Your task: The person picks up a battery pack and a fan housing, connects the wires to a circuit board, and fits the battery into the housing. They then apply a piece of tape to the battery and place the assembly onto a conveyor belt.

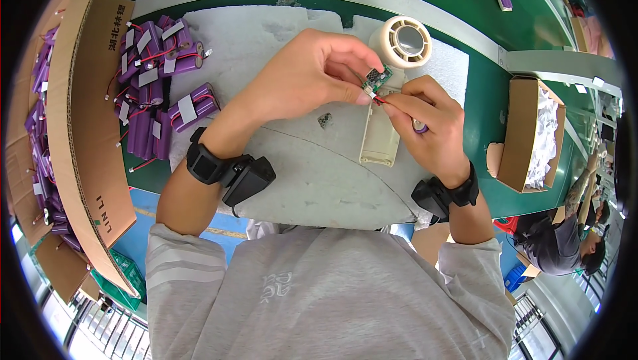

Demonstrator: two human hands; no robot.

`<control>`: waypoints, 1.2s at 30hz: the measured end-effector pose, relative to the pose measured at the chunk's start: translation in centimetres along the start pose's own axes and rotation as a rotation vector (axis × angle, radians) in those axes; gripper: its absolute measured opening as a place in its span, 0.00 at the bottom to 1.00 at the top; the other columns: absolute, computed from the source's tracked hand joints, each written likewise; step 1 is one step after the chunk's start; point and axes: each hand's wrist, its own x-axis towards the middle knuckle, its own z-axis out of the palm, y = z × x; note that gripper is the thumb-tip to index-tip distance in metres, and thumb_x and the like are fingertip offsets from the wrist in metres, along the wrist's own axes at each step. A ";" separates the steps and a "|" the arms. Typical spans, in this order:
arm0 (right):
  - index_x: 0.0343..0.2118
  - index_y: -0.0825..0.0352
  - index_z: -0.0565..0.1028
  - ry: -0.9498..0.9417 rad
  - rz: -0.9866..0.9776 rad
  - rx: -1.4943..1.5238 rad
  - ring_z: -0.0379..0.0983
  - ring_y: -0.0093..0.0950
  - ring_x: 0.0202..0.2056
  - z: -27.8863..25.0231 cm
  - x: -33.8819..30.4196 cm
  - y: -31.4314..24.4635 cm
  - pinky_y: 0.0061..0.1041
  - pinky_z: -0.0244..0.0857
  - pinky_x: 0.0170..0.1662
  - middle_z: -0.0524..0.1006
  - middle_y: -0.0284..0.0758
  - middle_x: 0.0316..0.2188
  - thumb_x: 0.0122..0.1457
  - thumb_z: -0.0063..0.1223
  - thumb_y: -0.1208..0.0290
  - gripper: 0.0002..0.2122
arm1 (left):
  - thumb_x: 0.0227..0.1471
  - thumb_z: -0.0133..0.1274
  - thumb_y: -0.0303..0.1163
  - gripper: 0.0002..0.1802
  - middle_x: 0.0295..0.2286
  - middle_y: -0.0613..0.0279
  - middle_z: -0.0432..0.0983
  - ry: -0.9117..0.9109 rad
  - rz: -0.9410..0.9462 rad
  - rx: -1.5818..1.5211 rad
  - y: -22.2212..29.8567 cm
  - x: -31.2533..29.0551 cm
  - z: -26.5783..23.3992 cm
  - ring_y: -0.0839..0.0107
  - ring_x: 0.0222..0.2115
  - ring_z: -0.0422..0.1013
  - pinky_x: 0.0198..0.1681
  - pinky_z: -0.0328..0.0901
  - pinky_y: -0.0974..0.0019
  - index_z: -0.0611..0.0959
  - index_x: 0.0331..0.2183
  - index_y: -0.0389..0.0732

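Over the pale foam mat point(312, 174), my left hand point(309, 77) pinches a small green circuit board point(379, 77) with a white connector. My right hand point(428, 117) is closed close beside it, its fingertips on a thin red wire lead point(379, 100) at the connector. Whether the plug is seated cannot be seen. A round purple and pale end point(419, 126) peeks out under my right palm, its kind unclear. Beneath both hands lies a cream plastic housing: its long open handle shell point(379, 144) points toward me, its round grilled head point(405, 42) away.
Purple battery packs point(149, 81) with red wires are heaped at the left, beside a tall cardboard box point(100, 114) of more packs. A small dark part point(325, 120) lies on the mat. At the right stands a carton point(531, 137) of white pieces; a co-worker point(558, 243) is beyond.
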 end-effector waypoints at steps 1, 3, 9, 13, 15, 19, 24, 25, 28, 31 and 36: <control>0.31 0.69 0.80 -0.001 -0.002 0.000 0.69 0.23 0.22 0.0 0.0 0.0 0.19 0.61 0.24 0.71 0.34 0.26 0.48 0.61 0.81 0.07 | 0.41 0.61 0.19 0.17 0.32 0.61 0.79 0.004 0.006 0.014 -0.1 0.0 0.0 0.75 0.31 0.75 0.38 0.69 0.72 0.80 0.37 0.36; 0.31 0.69 0.80 -0.006 -0.002 -0.004 0.69 0.23 0.22 0.0 0.0 0.0 0.19 0.61 0.24 0.71 0.34 0.26 0.48 0.61 0.81 0.07 | 0.41 0.61 0.19 0.17 0.32 0.61 0.79 0.010 0.013 0.029 -0.1 0.0 -0.1 0.75 0.31 0.75 0.38 0.69 0.72 0.80 0.37 0.36; 0.30 0.70 0.80 0.007 0.022 -0.006 0.68 0.22 0.22 0.1 0.1 -0.2 0.19 0.61 0.23 0.71 0.34 0.26 0.48 0.61 0.82 0.06 | 0.40 0.61 0.19 0.15 0.31 0.61 0.78 -0.007 0.005 0.023 0.0 0.0 -0.2 0.75 0.30 0.75 0.39 0.70 0.72 0.79 0.35 0.36; 0.29 0.70 0.79 0.001 0.037 -0.003 0.68 0.22 0.22 0.1 0.1 -0.3 0.19 0.61 0.23 0.71 0.34 0.26 0.48 0.61 0.82 0.05 | 0.40 0.61 0.19 0.15 0.31 0.62 0.78 -0.010 0.017 0.020 0.1 0.0 -0.1 0.75 0.30 0.75 0.38 0.70 0.71 0.79 0.35 0.36; 0.29 0.70 0.79 0.000 0.045 0.002 0.68 0.23 0.22 0.1 0.1 -0.3 0.19 0.61 0.23 0.71 0.34 0.26 0.47 0.61 0.82 0.05 | 0.40 0.61 0.19 0.15 0.31 0.62 0.78 -0.011 0.023 0.017 0.1 0.0 0.0 0.75 0.30 0.75 0.38 0.70 0.71 0.79 0.35 0.36; 0.29 0.70 0.79 -0.002 0.040 0.009 0.68 0.23 0.22 0.2 0.1 -0.2 0.19 0.61 0.24 0.71 0.34 0.26 0.47 0.61 0.81 0.05 | 0.40 0.61 0.19 0.15 0.30 0.62 0.77 -0.011 0.045 -0.007 -0.2 0.0 0.2 0.75 0.30 0.74 0.37 0.70 0.72 0.79 0.35 0.36; 0.27 0.70 0.79 0.011 0.027 0.004 0.68 0.23 0.22 0.1 0.1 -0.1 0.19 0.61 0.24 0.72 0.35 0.26 0.48 0.61 0.80 0.03 | 0.42 0.59 0.17 0.17 0.31 0.63 0.76 -0.009 0.057 0.034 0.0 -0.1 0.7 0.76 0.31 0.74 0.38 0.70 0.72 0.80 0.39 0.37; 0.27 0.70 0.79 0.011 0.027 0.004 0.68 0.23 0.22 0.0 0.1 -0.1 0.19 0.61 0.24 0.72 0.35 0.26 0.48 0.61 0.80 0.03 | 0.43 0.58 0.16 0.18 0.32 0.64 0.76 -0.007 0.051 0.064 0.2 -0.2 0.8 0.77 0.32 0.73 0.39 0.71 0.72 0.80 0.40 0.36; 0.33 0.70 0.78 -0.052 -0.064 -0.003 0.70 0.23 0.21 -0.6 0.0 0.1 0.20 0.62 0.23 0.73 0.35 0.28 0.49 0.59 0.81 0.07 | 0.44 0.56 0.15 0.19 0.33 0.66 0.76 0.014 0.099 0.125 -0.1 -0.3 1.0 0.77 0.32 0.73 0.39 0.71 0.71 0.80 0.42 0.37; 0.37 0.69 0.76 0.069 0.026 -0.003 0.72 0.23 0.22 0.2 0.0 -0.3 0.20 0.63 0.23 0.73 0.35 0.30 0.49 0.58 0.81 0.11 | 0.44 0.55 0.16 0.20 0.32 0.66 0.76 0.053 0.204 0.185 -0.5 -0.3 1.4 0.76 0.32 0.73 0.39 0.71 0.70 0.81 0.43 0.38; 0.43 0.67 0.71 0.195 0.136 -0.021 0.75 0.23 0.23 1.1 0.4 -1.4 0.20 0.67 0.24 0.73 0.35 0.34 0.48 0.58 0.82 0.17 | 0.41 0.55 0.18 0.21 0.29 0.62 0.77 0.167 0.360 0.402 -0.5 -0.1 2.2 0.73 0.29 0.74 0.35 0.70 0.70 0.82 0.41 0.40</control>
